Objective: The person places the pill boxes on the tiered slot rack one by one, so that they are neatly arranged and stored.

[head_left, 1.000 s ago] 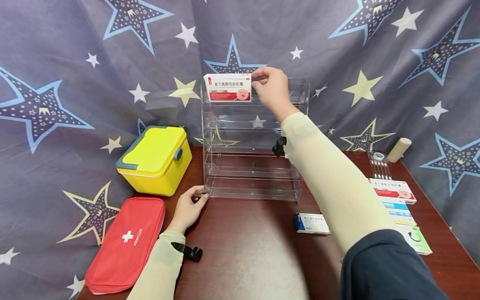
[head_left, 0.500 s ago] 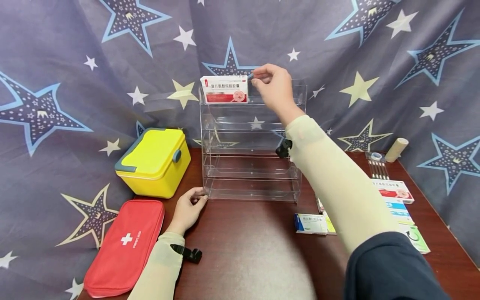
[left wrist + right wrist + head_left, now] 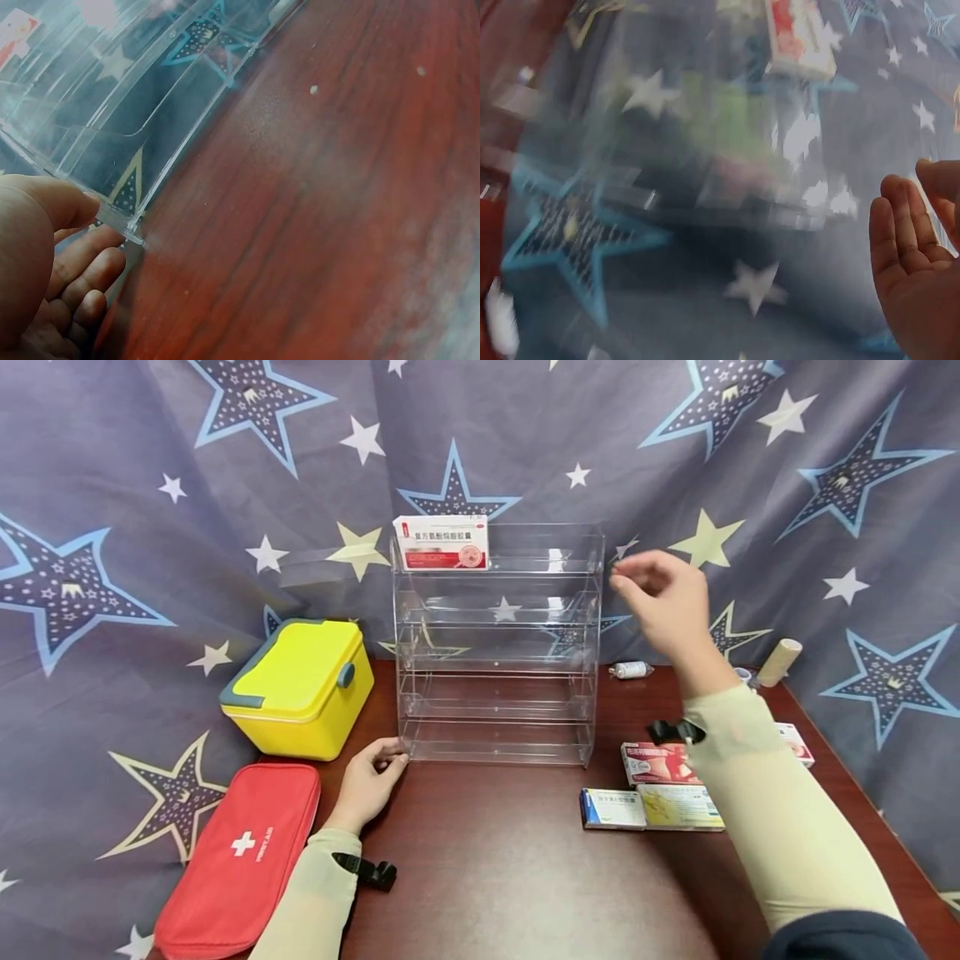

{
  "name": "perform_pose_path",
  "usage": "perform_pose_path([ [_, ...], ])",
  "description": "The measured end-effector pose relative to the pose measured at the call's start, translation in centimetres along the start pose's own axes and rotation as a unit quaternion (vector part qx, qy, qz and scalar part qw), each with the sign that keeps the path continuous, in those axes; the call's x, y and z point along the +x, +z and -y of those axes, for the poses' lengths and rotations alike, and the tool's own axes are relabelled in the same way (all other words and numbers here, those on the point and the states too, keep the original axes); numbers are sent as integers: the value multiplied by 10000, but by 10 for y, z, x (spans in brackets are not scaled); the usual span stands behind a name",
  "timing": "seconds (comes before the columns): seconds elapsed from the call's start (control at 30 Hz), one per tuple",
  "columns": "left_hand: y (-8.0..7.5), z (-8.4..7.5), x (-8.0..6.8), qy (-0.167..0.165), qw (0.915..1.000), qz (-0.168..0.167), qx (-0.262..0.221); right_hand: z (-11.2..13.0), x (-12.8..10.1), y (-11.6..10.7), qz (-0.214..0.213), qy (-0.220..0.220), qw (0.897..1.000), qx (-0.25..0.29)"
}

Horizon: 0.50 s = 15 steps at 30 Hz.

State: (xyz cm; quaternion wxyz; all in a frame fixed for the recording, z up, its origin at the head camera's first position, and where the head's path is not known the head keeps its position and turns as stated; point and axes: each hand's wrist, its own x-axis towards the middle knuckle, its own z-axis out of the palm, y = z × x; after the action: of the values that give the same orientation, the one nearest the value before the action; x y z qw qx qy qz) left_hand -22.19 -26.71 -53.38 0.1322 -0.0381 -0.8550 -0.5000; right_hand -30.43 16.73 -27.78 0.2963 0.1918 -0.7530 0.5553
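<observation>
A clear acrylic tiered rack (image 3: 495,749) stands on the dark red table against the curtain. On its top tier, at the left end, a white and red medicine box (image 3: 442,556) leans with its printed front outward. My left hand (image 3: 367,785) holds the rack's lower left front corner; the left wrist view shows the thumb on one side of the clear edge (image 3: 135,229) and fingers on the other. To the right of the rack my right hand (image 3: 667,602) is in the air, fingers loosely bent and holding nothing. The right wrist view is blurred.
Left of the rack are a yellow lidded box (image 3: 300,672) and a red first aid pouch (image 3: 240,860). Several medicine boxes lie at right, among them a blue and white one (image 3: 615,810) and a yellow one (image 3: 678,807). A bandage roll (image 3: 780,662) stands at the back right.
My right hand has left the medicine box on the top tier and moved right and down, past the rack's side. The box stays on the tier. The left hand keeps its place.
</observation>
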Motion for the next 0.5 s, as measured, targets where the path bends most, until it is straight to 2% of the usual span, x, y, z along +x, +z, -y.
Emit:
perform_pose_path([
  [0.13,0,0,1,-60,10000,19,8,-8,-30,-38,-71,13,9999,-138],
  [0.27,0,-1,1,-94,9999,37,47,-45,-50,-79,72,283,9980,-563],
  [0.37,0,-1,1,-107,9999,38,63,-74,-67,-110,222,568,9920,-1110],
  [0.5,1,-3,0,-144,9999,38,88,-99,-94,-147,376,1036,9769,-1829],
])
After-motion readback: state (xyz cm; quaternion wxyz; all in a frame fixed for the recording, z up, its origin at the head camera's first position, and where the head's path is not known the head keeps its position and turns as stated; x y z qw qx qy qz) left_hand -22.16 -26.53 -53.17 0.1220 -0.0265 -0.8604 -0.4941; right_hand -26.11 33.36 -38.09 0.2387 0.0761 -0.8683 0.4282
